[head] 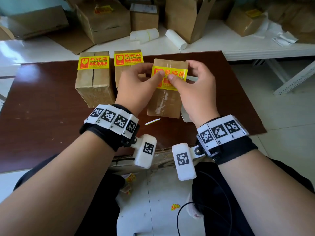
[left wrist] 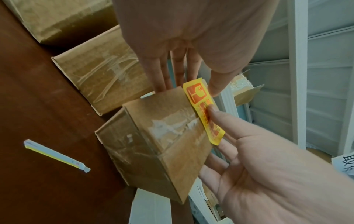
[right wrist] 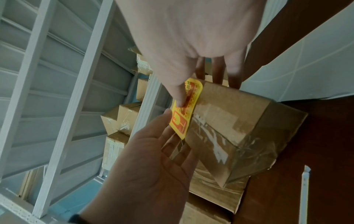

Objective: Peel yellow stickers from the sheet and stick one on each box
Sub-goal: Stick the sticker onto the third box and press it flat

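Note:
Three small cardboard boxes stand on the brown table (head: 51, 108). The left box (head: 94, 82) and the middle box (head: 127, 70) each carry a yellow sticker on top. Both hands grip the right box (head: 166, 101), fingers on its far end. My left hand (head: 136, 82) and right hand (head: 194, 86) press their thumbs on a yellow sticker (head: 177, 73) lying on its top. In the left wrist view the sticker (left wrist: 203, 109) curls at the box (left wrist: 153, 144) edge, its ends lifted. The right wrist view shows the same sticker (right wrist: 185, 116) between both thumbs.
A thin peeled backing strip (head: 152, 121) lies on the table by my left wrist. White paper (head: 185, 116) shows under the right box. Behind the table, white rolls (head: 144, 34) and larger cartons (head: 102, 23) crowd a white shelf. Sticker scraps (head: 175, 206) litter the floor.

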